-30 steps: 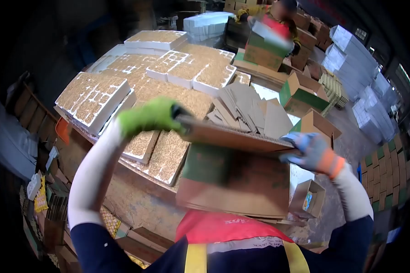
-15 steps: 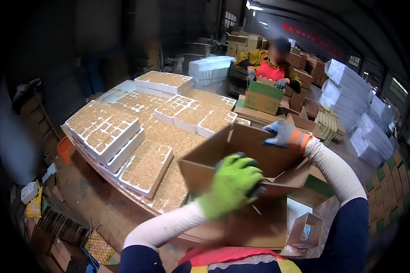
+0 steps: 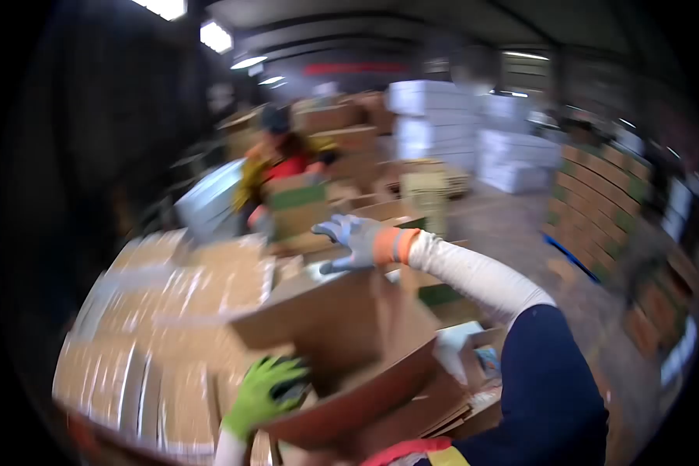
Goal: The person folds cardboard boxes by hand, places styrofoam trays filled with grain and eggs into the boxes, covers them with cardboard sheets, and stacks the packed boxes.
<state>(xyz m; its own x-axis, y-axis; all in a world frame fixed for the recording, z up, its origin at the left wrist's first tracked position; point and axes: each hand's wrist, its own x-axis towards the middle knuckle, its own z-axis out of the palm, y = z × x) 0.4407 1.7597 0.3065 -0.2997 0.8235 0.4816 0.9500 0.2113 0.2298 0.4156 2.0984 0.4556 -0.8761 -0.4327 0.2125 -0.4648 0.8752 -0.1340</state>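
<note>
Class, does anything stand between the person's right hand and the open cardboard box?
Nothing visible does: the right hand is raised near the far rim of the box, the left hand at its left side.

Box [image 3: 314, 311]: brown cardboard, walls raised, open side facing up, tilted. Location: directly beside the trays [image 3: 97, 377]. Outlines blurred.

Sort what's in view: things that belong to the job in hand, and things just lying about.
Likely in the job:
- open cardboard box
- left hand at the box, right hand above it
- possibly the brown-topped trays alongside

Apparently just lying about:
- white stack behind
- carton stack at right
- blue strip near it
</note>
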